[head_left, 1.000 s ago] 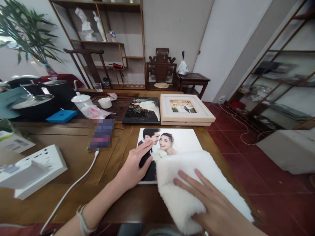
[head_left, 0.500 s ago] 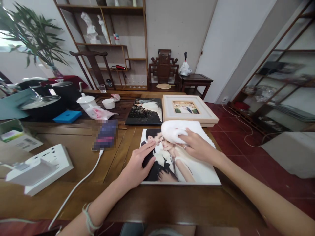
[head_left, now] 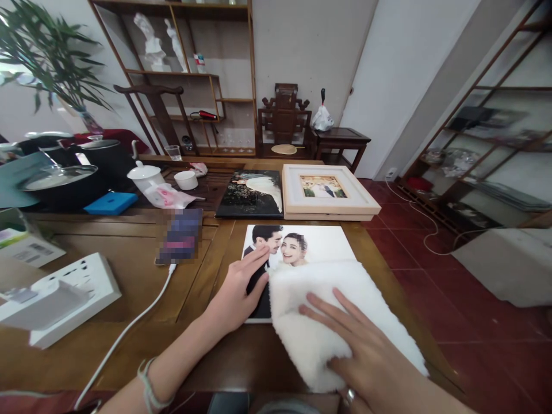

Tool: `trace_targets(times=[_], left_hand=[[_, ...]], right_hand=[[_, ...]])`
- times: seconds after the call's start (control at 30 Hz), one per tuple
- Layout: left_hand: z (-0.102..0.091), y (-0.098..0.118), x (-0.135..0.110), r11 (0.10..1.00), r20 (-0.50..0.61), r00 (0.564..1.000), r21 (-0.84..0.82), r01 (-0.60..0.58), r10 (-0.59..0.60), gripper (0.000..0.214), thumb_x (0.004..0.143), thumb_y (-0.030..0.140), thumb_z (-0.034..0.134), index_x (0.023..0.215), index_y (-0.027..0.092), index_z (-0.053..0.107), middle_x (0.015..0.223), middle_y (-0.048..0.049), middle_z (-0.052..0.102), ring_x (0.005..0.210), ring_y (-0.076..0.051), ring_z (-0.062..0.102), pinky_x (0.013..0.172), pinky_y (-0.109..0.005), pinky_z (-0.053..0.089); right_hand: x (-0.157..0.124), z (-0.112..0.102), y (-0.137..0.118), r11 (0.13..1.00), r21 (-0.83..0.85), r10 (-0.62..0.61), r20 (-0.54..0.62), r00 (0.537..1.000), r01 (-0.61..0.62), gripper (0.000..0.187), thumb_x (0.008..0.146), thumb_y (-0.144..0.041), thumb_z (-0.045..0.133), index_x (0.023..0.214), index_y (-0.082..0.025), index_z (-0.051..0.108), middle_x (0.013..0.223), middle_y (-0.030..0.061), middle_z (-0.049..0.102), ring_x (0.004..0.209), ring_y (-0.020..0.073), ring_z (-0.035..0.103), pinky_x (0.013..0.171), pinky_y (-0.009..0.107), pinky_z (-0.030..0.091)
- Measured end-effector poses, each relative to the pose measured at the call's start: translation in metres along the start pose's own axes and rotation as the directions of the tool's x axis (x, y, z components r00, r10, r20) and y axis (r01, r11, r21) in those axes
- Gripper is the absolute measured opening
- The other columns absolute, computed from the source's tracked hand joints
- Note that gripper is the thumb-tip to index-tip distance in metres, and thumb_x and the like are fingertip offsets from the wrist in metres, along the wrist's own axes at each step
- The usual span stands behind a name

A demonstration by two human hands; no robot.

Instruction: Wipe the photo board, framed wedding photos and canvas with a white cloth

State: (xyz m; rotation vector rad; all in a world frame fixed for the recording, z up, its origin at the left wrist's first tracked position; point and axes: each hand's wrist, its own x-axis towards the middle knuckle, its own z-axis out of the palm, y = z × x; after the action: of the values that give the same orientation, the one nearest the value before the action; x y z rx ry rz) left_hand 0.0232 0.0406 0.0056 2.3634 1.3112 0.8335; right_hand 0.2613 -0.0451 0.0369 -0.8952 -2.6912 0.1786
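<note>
A large wedding photo print (head_left: 319,244) lies flat on the wooden table (head_left: 142,287) in front of me. My left hand (head_left: 237,296) rests flat on its left edge, fingers stretched out. My right hand (head_left: 366,362) presses a fluffy white cloth (head_left: 310,299) down on the print's near half, fingers spread. The cloth covers most of the lower part of the picture.
Behind the print lie a dark photo panel (head_left: 252,195) and a cream framed photo (head_left: 325,192). A phone (head_left: 179,244) with a white cable (head_left: 125,333) lies to the left, beyond it a white power strip (head_left: 81,290), pots (head_left: 56,181) and teaware. Red tiled floor (head_left: 431,299) drops off right.
Half a second ago my right hand held the cloth bunched at the print's far edge; now it has swept back toward me, spread over the near half. My left hand stayed put.
</note>
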Motion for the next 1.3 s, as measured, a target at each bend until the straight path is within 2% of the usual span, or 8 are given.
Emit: trace_targets(times=[0.1,0.23,0.47,0.77,0.87,0.97,1.07,1.3], left_hand=[[0.0,-0.001,0.0,1.0,-0.003,1.0,-0.013,-0.017,0.016,0.041,0.093,0.021,0.036,0.13,0.013,0.05,0.137,-0.0131,0.05,0.131,-0.024,0.041,0.106,-0.048,0.037],[0.0,-0.002,0.0,0.999,-0.013,0.999,-0.041,-0.032,0.031,0.04,0.092,0.019,0.037,0.128,0.013,0.052,0.137,-0.0131,0.05,0.131,-0.025,0.041,0.107,-0.048,0.036],[0.001,-0.003,-0.001,0.998,-0.042,0.998,-0.053,-0.039,0.037,0.04,0.091,0.019,0.04,0.128,0.016,0.053,0.136,-0.0117,0.051,0.13,-0.025,0.043,0.106,-0.048,0.037],[-0.002,0.001,0.001,0.997,-0.034,0.999,-0.063,-0.043,0.041,0.04,0.089,0.016,0.041,0.128,0.018,0.054,0.136,-0.011,0.051,0.13,-0.026,0.043,0.106,-0.047,0.038],[0.0,-0.001,0.0,0.998,-0.044,0.999,-0.051,-0.032,0.03,0.041,0.089,0.016,0.041,0.128,0.017,0.053,0.135,-0.0119,0.053,0.129,-0.026,0.044,0.105,-0.049,0.038],[0.001,-0.002,-0.001,0.999,-0.047,0.998,-0.041,-0.033,0.031,0.04,0.089,0.017,0.041,0.127,0.016,0.053,0.135,-0.0116,0.053,0.129,-0.025,0.044,0.105,-0.049,0.039],[0.001,-0.002,-0.001,0.999,-0.033,0.999,-0.026,-0.025,0.024,0.04,0.09,0.018,0.04,0.128,0.016,0.052,0.135,-0.012,0.052,0.129,-0.025,0.044,0.105,-0.049,0.038],[0.003,-0.004,-0.002,0.999,-0.032,0.999,-0.017,-0.034,0.033,0.04,0.092,0.02,0.037,0.127,0.013,0.053,0.136,-0.0131,0.052,0.13,-0.025,0.043,0.106,-0.05,0.037]], right_hand=[[0.017,-0.007,0.018,0.995,0.044,0.084,0.067,0.994,-0.087,0.031,0.063,-0.007,0.049,0.086,-0.016,0.068,0.138,0.0162,0.046,0.133,0.0325,0.031,0.107,0.061,0.021],[0.053,-0.009,0.056,0.988,0.039,0.149,0.027,0.989,-0.149,0.039,0.07,-0.006,0.049,0.103,-0.014,0.066,0.131,0.0182,0.053,0.131,0.0293,0.035,0.108,0.056,0.022],[0.098,0.0,0.094,0.986,0.026,0.163,-0.02,0.986,-0.163,0.041,0.076,-0.007,0.046,0.112,-0.018,0.062,0.134,0.0118,0.051,0.136,0.0319,0.023,0.105,0.062,0.019],[0.046,0.0,0.03,0.991,-0.002,0.137,0.071,0.988,-0.137,0.036,0.066,-0.006,0.05,0.094,-0.018,0.069,0.142,0.0115,0.042,0.136,0.0341,0.022,0.107,0.064,0.014],[0.021,0.001,0.007,0.998,0.034,0.053,0.09,0.995,-0.057,0.024,0.067,-0.012,0.054,0.082,-0.019,0.071,0.143,0.0131,0.04,0.135,0.0388,0.023,0.103,0.069,0.017],[0.005,0.003,-0.003,0.997,0.043,-0.058,0.046,0.997,0.057,0.02,0.069,-0.01,0.053,0.071,-0.022,0.069,0.14,0.0091,0.045,0.133,0.0355,0.029,0.105,0.064,0.022],[0.001,-0.001,0.003,0.998,0.05,-0.04,0.046,0.998,0.037,0.026,0.065,-0.009,0.052,0.08,-0.022,0.069,0.14,0.0075,0.046,0.134,0.0315,0.029,0.108,0.061,0.021],[0.027,-0.008,0.06,0.948,-0.077,0.299,-0.105,0.948,-0.308,0.03,0.071,-0.006,0.045,0.092,-0.015,0.065,0.132,0.0191,0.051,0.128,0.0311,0.04,0.105,0.058,0.028]])
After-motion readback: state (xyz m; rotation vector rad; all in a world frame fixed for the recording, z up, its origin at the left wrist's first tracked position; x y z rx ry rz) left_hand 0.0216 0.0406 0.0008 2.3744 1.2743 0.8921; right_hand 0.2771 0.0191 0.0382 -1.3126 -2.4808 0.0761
